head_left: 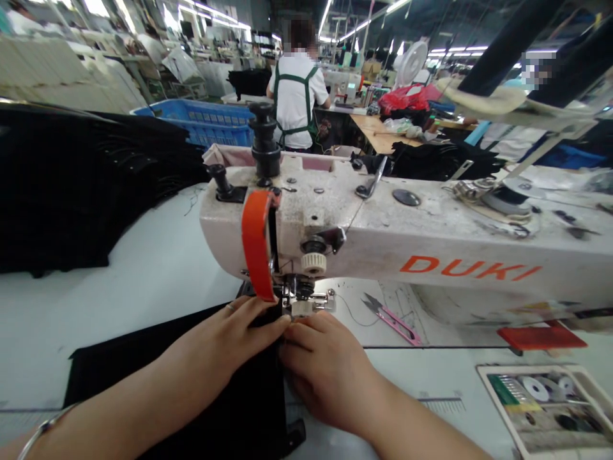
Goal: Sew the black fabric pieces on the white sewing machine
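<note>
While the cloth (239,402) is pressed onto the surface (153,287) at the machine (364,236) by the open left hand (239,332), its edge is met by the curled right hand (332,361), grip unclear, seemingly for alignment, with steady guiding needed.

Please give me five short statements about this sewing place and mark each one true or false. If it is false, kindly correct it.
1. The left hand rests on black fabric. True.
2. The right hand holds the pink snips. False: they lie apart from it, and this hand is at the fabric's edge.
3. The sewing machine has orange lettering. True.
4. The blue basket is in front of the machine. False: it is behind.
5. A parts tray lies at lower right. True.
</note>
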Demonstrator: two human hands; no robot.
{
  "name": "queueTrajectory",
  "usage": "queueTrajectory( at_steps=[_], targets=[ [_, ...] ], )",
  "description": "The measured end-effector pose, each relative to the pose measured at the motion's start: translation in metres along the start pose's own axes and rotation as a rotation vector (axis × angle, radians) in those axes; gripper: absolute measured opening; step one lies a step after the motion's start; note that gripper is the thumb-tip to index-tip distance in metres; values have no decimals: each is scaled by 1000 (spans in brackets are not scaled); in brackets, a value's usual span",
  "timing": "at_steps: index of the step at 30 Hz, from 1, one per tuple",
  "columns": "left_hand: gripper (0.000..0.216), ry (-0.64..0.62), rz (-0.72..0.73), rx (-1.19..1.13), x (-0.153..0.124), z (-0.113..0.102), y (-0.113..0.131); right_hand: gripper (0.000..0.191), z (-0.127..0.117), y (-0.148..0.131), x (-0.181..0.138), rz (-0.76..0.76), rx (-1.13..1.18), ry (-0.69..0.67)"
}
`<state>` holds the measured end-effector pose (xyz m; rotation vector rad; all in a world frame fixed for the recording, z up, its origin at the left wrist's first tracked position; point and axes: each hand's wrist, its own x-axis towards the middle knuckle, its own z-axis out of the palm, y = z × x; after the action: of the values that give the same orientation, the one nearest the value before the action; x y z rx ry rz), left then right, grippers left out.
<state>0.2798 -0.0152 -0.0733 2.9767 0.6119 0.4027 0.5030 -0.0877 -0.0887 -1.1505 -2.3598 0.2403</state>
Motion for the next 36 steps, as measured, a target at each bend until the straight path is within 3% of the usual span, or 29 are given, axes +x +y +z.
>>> queueTrajectory(
  at_steps=[2, 6, 13, 17, 23, 28, 32, 36],
  targets=[
    [77, -17, -33, 8, -2, 4, -4, 6, 0, -1, -1, -26, -19, -14],
    [60, -41, -27, 27, -10, 5, -11, 7, 3, -3, -1, -46, -2, -10],
    [47, 31, 135, 102, 1, 0, -3, 7, 8, -4, 0, -57, 26, -21],
    [47, 35, 171, 130, 8, -1, 0, 11, 6, -6, 0, -43, 7, -29],
    [43, -89, 166, 122, 10, -1, -3, 10, 6, -7, -2, -37, 34, -29],
    [46, -57, 157, 110, 13, 3, -15, 12, 8, -4, 1, -4, 34, -13],
    [56, -24, 92, 126, -4, 4, -7, 15, 2, -8, 2, 71, 89, -22],
    [50, 74, 67, 143, -37, 5, 25, 26, -1, -29, -16, 281, 329, 98]
  ],
)
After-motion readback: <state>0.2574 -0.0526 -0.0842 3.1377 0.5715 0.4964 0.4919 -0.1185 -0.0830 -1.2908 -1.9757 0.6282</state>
